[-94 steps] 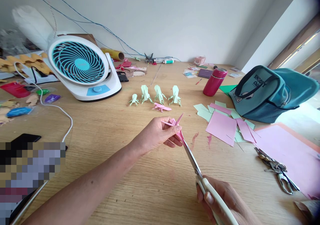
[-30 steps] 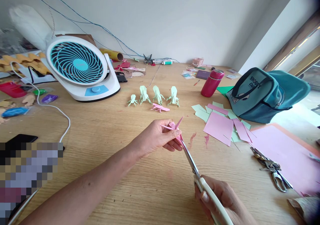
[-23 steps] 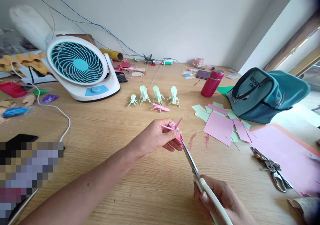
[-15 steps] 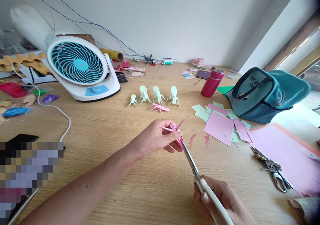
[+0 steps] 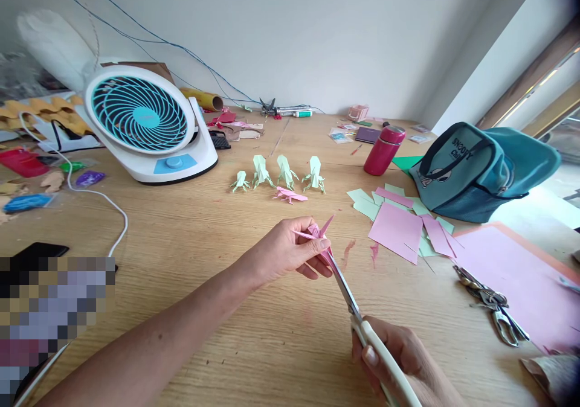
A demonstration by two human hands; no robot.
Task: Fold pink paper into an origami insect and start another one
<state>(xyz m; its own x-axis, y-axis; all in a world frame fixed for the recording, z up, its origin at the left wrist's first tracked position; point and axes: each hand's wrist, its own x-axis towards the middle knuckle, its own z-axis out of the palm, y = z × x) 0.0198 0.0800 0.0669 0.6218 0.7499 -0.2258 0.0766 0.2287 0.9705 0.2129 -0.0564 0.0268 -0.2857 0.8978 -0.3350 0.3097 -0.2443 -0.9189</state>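
Note:
My left hand [image 5: 285,251] pinches a small folded pink paper figure [image 5: 319,233] above the middle of the wooden table [image 5: 203,232]. My right hand [image 5: 408,362] grips the white handles of a pair of scissors [image 5: 351,301]. The scissor blades point up and left, and their tips meet the lower end of the pink figure right at my left fingertips. Small pink paper scraps [image 5: 350,250] lie on the table just right of the blades.
Several green origami figures [image 5: 281,173] and a pink one [image 5: 289,195] stand behind my hands. A white and teal fan [image 5: 145,123] is at the back left, a red bottle [image 5: 383,150] and teal bag [image 5: 480,168] at the right. Pink and green paper sheets [image 5: 399,223] and keys [image 5: 493,304] lie at the right.
Hardly anything has moved. My left hand and the pink figure have sunk slightly, and the scissor blades stay at the figure's lower end.

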